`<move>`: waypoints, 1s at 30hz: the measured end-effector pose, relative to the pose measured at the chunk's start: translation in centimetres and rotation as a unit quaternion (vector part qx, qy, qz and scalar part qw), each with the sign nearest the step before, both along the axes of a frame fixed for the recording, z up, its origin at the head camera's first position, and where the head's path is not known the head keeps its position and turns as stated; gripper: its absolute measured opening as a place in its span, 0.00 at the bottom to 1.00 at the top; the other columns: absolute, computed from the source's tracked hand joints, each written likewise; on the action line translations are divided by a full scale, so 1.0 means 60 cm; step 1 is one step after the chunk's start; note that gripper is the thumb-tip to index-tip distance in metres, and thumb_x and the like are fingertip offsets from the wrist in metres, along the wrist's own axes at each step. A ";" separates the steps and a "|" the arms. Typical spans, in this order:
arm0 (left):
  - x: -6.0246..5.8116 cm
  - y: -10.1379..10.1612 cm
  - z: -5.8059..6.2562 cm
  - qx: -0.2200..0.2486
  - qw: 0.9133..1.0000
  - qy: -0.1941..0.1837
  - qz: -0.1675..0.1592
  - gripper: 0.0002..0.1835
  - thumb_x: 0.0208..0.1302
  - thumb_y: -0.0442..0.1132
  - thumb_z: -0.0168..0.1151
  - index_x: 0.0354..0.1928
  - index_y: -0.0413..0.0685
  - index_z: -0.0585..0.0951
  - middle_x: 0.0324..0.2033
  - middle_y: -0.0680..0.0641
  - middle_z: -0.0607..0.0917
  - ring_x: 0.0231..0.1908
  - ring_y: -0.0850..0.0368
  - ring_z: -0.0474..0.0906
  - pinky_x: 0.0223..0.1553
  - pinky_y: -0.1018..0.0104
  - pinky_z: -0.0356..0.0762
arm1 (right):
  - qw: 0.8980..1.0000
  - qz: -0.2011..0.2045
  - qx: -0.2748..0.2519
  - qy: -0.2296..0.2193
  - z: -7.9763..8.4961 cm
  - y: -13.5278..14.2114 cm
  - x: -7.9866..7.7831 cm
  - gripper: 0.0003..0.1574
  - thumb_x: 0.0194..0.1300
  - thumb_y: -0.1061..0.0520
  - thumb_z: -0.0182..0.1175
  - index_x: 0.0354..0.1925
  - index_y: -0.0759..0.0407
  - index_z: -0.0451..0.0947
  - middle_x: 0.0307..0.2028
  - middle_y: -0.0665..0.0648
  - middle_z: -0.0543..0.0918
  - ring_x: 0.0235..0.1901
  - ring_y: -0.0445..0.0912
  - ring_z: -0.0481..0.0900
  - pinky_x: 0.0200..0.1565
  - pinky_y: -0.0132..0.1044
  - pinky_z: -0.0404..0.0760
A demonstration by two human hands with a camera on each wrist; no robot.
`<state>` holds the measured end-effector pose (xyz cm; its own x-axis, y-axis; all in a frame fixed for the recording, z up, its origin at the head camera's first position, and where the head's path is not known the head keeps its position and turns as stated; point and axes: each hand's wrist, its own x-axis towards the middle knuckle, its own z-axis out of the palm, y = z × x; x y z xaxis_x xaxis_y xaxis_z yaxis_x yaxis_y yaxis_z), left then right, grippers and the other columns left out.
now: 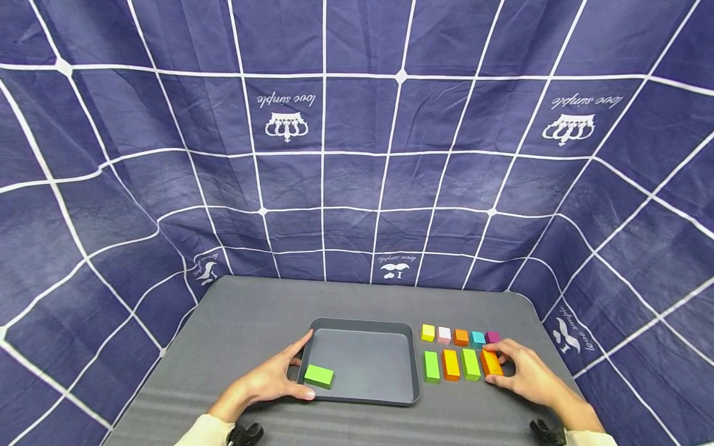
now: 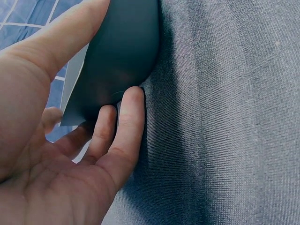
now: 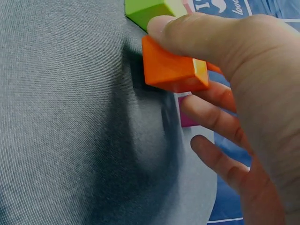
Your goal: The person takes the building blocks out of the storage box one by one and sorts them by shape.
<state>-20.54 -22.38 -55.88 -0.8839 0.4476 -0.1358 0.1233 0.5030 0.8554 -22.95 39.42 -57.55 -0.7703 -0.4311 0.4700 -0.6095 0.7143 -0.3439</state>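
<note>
A shallow dark grey tray point(image 1: 368, 362) lies on the grey cloth, with a green block point(image 1: 319, 376) in its near left corner. At the tray's left end my left hand point(image 1: 270, 376) holds on, thumb at the near left corner and fingers along the outer left wall. In the left wrist view the fingertips point(image 2: 133, 96) touch the wall low down. My right hand point(image 1: 527, 373) pinches an orange block point(image 1: 492, 364) at the right end of the near row. The right wrist view shows the thumb on this orange block point(image 3: 171, 65); whether it is off the cloth I cannot tell.
Left of the held block, the near row has a green block point(image 1: 470, 364), another orange block point(image 1: 450, 365) and another green block point(image 1: 431, 367). Behind stand small cubes, including a yellow cube point(image 1: 427, 332) and a purple cube point(image 1: 493, 337). A blue checked curtain point(image 1: 357, 179) surrounds the table.
</note>
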 end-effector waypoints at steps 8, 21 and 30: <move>0.001 0.001 0.001 0.007 1.000 -0.008 0.002 0.74 0.58 0.41 0.95 0.97 0.49 0.51 0.86 0.25 0.67 0.73 0.35 0.81 0.63 0.63 0.80 | 1.000 0.001 -0.004 -0.004 -0.011 -0.004 0.000 0.42 0.45 0.53 0.98 0.58 0.53 0.91 0.43 0.43 0.87 0.39 0.34 0.81 0.41 0.37 0.83; 0.002 0.001 0.001 -0.004 1.000 -0.002 0.003 0.74 0.58 0.42 0.95 0.97 0.49 0.52 0.86 0.26 0.67 0.73 0.36 0.82 0.66 0.55 0.80 | 1.000 -0.004 0.005 -0.002 -0.011 -0.006 0.004 0.43 0.46 0.52 0.97 0.59 0.53 0.91 0.45 0.45 0.88 0.41 0.31 0.82 0.43 0.35 0.84; 0.002 0.003 0.003 -0.005 1.000 -0.003 0.005 0.74 0.58 0.42 0.95 0.97 0.49 0.52 0.87 0.25 0.66 0.73 0.35 0.82 0.67 0.53 0.80 | 1.000 -0.016 0.012 0.014 0.005 -0.003 0.008 0.47 0.43 0.51 0.98 0.62 0.52 0.91 0.50 0.48 0.90 0.43 0.39 0.86 0.49 0.26 0.81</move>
